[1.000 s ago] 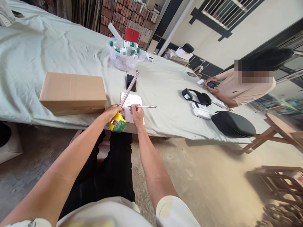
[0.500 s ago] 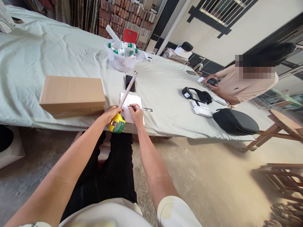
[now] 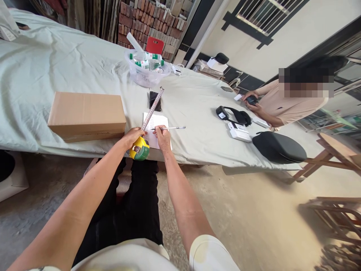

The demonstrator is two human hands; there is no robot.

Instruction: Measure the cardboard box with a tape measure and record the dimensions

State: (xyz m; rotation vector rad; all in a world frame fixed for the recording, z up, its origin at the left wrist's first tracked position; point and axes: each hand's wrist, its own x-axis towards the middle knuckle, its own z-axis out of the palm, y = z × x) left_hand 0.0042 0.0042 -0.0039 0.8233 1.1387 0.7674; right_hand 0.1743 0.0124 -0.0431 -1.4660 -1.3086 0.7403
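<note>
My left hand is closed on a yellow and green tape measure at the table's front edge. Its metal blade sticks out over the paper toward a black phone. In my right hand is a pen, its tip on a white sheet of paper with rows of writing. The lower part of the sheet is partly covered by my hands. Left of my left hand sits a closed cardboard box.
A clear plastic basin with bottles stands at the back. To the right lie a black headset, a white box and a black case. Across the table, a person holds a dark object. A pale cloth covers the table.
The pen in my right hand has tilted slightly, its back end now a little higher and farther right. My left hand and the tape measure stay nearly where they were.
</note>
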